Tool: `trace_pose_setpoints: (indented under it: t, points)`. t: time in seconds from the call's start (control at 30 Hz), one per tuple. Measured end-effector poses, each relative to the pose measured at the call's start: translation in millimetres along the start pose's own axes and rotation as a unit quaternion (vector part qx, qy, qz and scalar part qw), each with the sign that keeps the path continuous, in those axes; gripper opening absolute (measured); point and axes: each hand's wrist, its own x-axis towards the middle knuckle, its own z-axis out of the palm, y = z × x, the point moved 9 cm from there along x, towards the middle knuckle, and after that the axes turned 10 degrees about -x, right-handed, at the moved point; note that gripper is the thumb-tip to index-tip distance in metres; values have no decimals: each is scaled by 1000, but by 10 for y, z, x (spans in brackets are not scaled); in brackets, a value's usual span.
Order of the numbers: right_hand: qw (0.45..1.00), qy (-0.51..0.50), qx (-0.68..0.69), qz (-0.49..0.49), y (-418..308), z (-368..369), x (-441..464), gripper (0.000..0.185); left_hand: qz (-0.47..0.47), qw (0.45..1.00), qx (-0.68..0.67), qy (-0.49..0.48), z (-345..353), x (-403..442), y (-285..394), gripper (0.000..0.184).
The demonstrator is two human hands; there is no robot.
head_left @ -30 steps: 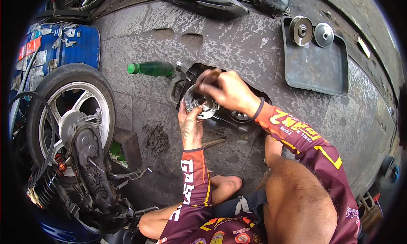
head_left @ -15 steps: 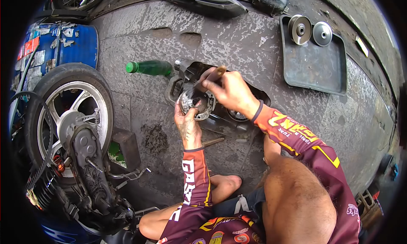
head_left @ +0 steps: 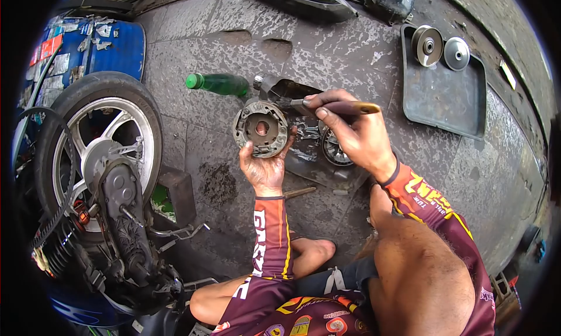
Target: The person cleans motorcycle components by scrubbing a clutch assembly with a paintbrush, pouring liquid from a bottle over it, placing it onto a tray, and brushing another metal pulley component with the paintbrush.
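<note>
My left hand [head_left: 264, 171] grips a round metal clutch plate [head_left: 260, 128] by its lower rim, its flat face with a center hole turned up towards me. My right hand [head_left: 363, 138] holds a brush [head_left: 350, 107] by its wooden handle, the dark bristle end pointing left near the plate's right edge. Beneath both hands lies a dark container [head_left: 310, 169]. A round finned metal part [head_left: 334, 148] sits in it, just left of my right hand. A green bottle [head_left: 219, 83] lies on its side behind the plate.
At the right, a grey tray [head_left: 444, 111] holds two round pulley parts [head_left: 457, 54]. A motorcycle wheel [head_left: 99, 155] with its engine case [head_left: 121, 190] stands at the left, before a blue drum [head_left: 117, 49]. A wooden stick [head_left: 300, 192] lies on the floor near my left wrist.
The plate has turned its face upward in my left hand. My right hand has moved right and down with the brush, away from the plate's middle. The view has shifted slightly.
</note>
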Motion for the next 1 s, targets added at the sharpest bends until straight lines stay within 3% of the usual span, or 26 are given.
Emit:
trace_pose_setpoints:
  t: [0.1, 0.13, 0.17, 0.2, 0.27, 0.33, 0.43, 0.5, 0.53, 0.57, 0.67, 0.73, 0.8, 0.83, 0.93, 0.97, 1.0]
  points:
    - [994, 16, 104, -22, -212, 52, -34, 9, 4, 999, -34, 2, -5, 23, 4, 70]
    - [996, -22, 92, 1, -169, 176, -61, 10, -2, 999, -43, 15, -24, 30, -11, 76]
    - [993, -60, 105, -2, -137, 342, -79, 11, 56, 991, 70, 96, -164, 62, 63, 82]
    - [988, -98, 119, -3, -89, 491, -120, 12, 33, 991, 70, 110, -228, 100, 37, 76]
    - [985, -172, -2, 7, 54, 672, -238, 15, 60, 984, 99, 132, -357, 62, 37, 67]
    - [983, -148, -76, 80, 365, 576, -223, 14, 75, 982, 107, 139, -366, 37, 59, 65]
    - [998, -44, -16, 39, 174, 270, -75, 16, 105, 976, 109, 156, -325, -3, 75, 62]
    - [994, -96, 46, -22, 47, 492, -125, 15, 118, 979, 95, 138, -288, 72, 79, 66]
    - [987, -144, 57, -49, -1, 618, -176, 15, 68, 984, 62, 152, -353, 92, 17, 67]
    - [977, -213, -10, 3, 156, 739, -222, 14, 84, 984, 78, 136, -366, 89, 23, 67]
    - [990, -120, -69, 16, 263, 490, -35, 13, 127, 969, 127, 169, -303, 43, 84, 67]
    - [992, -115, -26, 33, 176, 509, -90, 13, 111, 973, 128, 157, -392, 23, 118, 65]
    - [985, -154, 57, -44, 6, 657, -190, 12, 108, 979, 109, 132, -366, 60, 84, 61]
    - [979, -204, -18, -23, 119, 720, -226, 13, 110, 982, 109, 108, -302, 77, 71, 59]
    - [981, -172, -86, 9, 182, 540, -47, 14, 115, 975, 131, 140, -273, 43, 55, 58]
    - [988, -153, 4, -4, 90, 536, -42, 15, 118, 975, 124, 141, -293, 48, 71, 56]
    - [981, -175, 28, -77, -58, 578, -72, 16, 115, 975, 126, 143, -337, 36, 95, 56]
